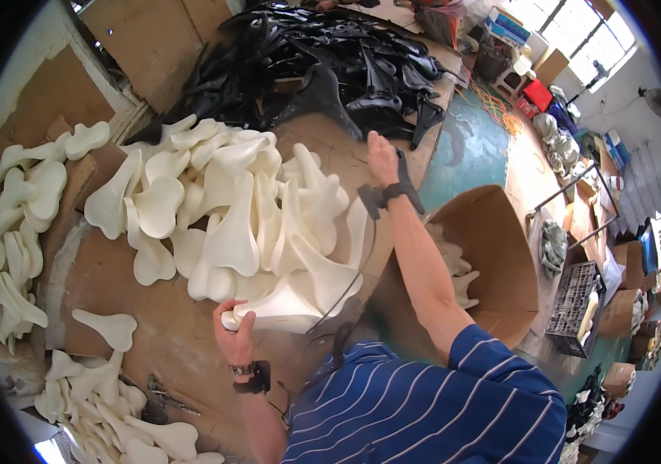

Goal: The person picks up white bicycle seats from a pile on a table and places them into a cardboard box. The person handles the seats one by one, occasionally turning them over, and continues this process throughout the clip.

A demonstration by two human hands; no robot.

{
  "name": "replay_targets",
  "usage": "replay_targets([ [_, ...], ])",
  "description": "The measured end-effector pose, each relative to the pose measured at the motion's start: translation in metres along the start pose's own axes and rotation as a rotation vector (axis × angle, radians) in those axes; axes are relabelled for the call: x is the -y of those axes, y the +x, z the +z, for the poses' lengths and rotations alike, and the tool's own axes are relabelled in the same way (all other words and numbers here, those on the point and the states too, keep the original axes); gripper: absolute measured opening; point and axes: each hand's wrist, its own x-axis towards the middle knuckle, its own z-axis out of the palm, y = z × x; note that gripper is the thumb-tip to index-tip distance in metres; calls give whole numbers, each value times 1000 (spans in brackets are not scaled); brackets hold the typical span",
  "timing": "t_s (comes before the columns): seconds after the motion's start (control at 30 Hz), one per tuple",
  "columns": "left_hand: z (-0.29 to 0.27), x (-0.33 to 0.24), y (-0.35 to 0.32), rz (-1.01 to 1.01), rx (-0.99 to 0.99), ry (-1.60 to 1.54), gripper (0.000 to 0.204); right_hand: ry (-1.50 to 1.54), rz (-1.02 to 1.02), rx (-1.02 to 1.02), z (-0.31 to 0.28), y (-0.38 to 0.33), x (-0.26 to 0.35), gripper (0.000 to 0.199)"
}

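With left hand (233,342), holding a cream saddle-shaped piece (288,307) against the cream heap (235,236); with right hand (383,160) near a black piece (321,97), cannot tell whether gripping. Seemingly far from finished, with much left piled on the counter (179,329).

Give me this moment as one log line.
left hand: gripping white saddle-shaped piece | right hand: beside black saddle-shaped piece, contact unclear | cardboard box: white pieces inside
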Motion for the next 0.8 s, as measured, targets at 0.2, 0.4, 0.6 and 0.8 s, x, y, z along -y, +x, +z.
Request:
replay_targets([
  [0.2,17,13,1,14,-141,-184,67,-374,46,309,-17,-100,-102,63],
  [0.4,23,25,-1,-85,-155,-127,61,-196,367,618,2,-198,-151,55],
  [0.6,1,8,11,100,-203,-550,49,-198,195,181,-21,-209,-140,35],
  [0.8,-14,15,49,-16,-173,-842,44,176,214,71,-54,-202,-109,38],
])
